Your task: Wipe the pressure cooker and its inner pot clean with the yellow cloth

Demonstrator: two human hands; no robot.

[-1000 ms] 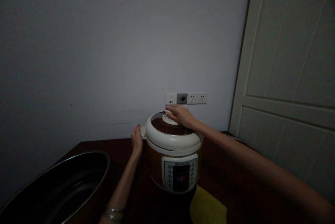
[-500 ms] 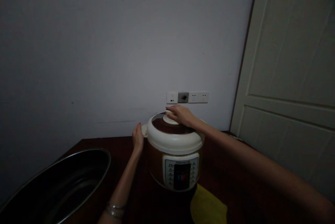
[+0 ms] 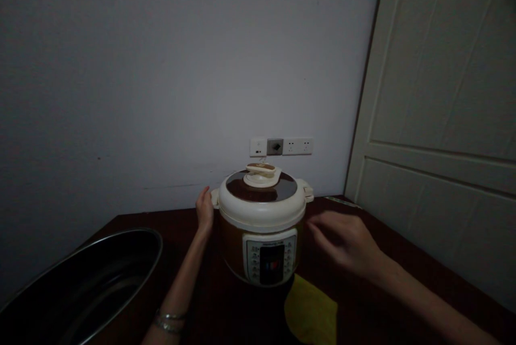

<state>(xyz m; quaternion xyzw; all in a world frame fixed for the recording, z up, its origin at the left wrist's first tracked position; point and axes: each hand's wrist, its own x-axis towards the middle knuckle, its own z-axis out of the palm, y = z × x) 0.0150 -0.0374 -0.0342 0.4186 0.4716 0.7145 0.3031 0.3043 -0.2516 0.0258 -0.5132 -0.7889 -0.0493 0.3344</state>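
A cream and brown electric pressure cooker (image 3: pixel 262 227) stands on a dark wooden table (image 3: pixel 379 302), its lid closed and the knob on top uncovered. My left hand (image 3: pixel 204 208) rests against the cooker's left side handle, fingers curled on it. To the right of the cooker my right hand (image 3: pixel 344 242) hovers in the air, fingers loosely spread and holding nothing, slightly blurred.
A large dark metal basin (image 3: pixel 80 286) sits at the lower left of the table. A yellow cloth (image 3: pixel 312 313) lies in front of the cooker. Behind it a socket strip (image 3: pixel 281 146) is on the white wall, and a pale door (image 3: pixel 439 119) fills the right.
My right hand has left the lid knob and drawn back down to the right of the cooker. The left hand has stayed at the side handle.
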